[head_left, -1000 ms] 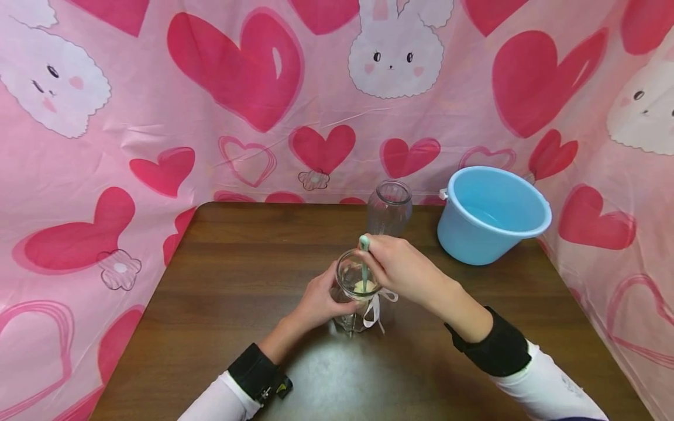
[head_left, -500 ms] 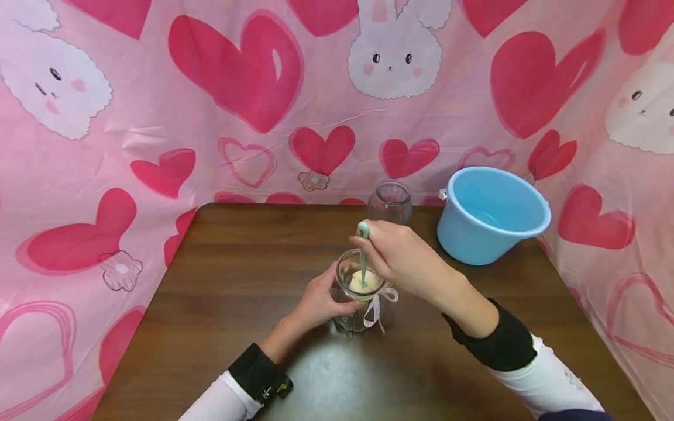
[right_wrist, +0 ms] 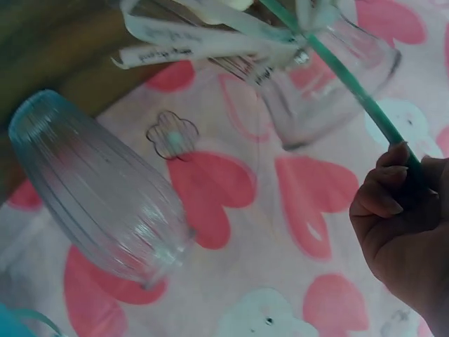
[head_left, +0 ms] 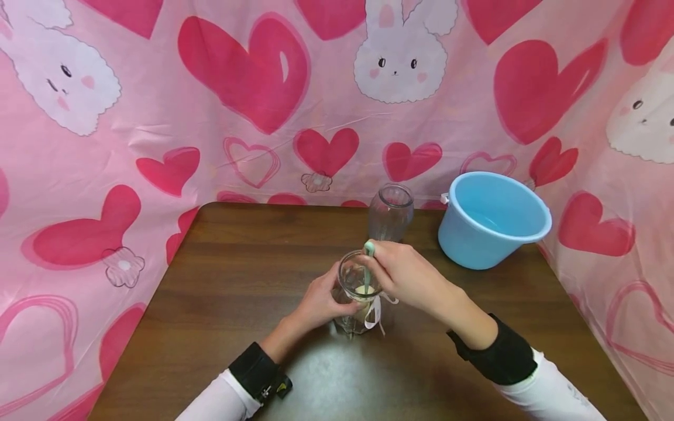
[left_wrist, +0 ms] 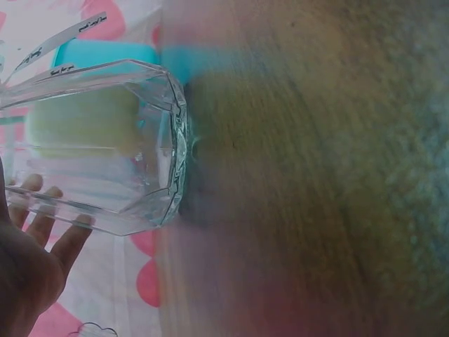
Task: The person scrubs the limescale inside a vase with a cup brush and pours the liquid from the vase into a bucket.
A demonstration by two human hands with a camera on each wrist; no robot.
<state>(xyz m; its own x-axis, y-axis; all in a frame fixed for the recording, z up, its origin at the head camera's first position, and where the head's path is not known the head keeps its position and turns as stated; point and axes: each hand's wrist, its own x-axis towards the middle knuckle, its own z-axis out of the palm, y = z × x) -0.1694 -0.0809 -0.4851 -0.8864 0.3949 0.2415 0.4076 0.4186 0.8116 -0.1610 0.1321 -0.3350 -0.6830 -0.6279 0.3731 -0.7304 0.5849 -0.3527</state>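
A clear glass jar [head_left: 354,299] with a white ribbon [head_left: 375,311] stands on the brown table [head_left: 221,280]. My left hand [head_left: 316,304] grips its side; in the left wrist view the fingers [left_wrist: 49,217] curl round the jar [left_wrist: 105,147]. My right hand [head_left: 405,275] holds a teal brush handle [head_left: 367,260] that goes down into the jar, with a pale yellow sponge head [head_left: 364,290] deep inside. The right wrist view shows the handle [right_wrist: 351,81] in the right hand [right_wrist: 407,210] and the ribbon [right_wrist: 203,31].
A ribbed glass bottle [head_left: 389,211] stands just behind the jar, also in the right wrist view as the bottle [right_wrist: 98,189]. A light blue bucket [head_left: 492,217] with some water sits at the table's back right. A pink heart-and-bunny cloth [head_left: 253,88] surrounds the table.
The brush rose half a second ago, bringing the sponge head near the jar's mouth. It has since gone back down deep into the jar. The left hand kept its hold.
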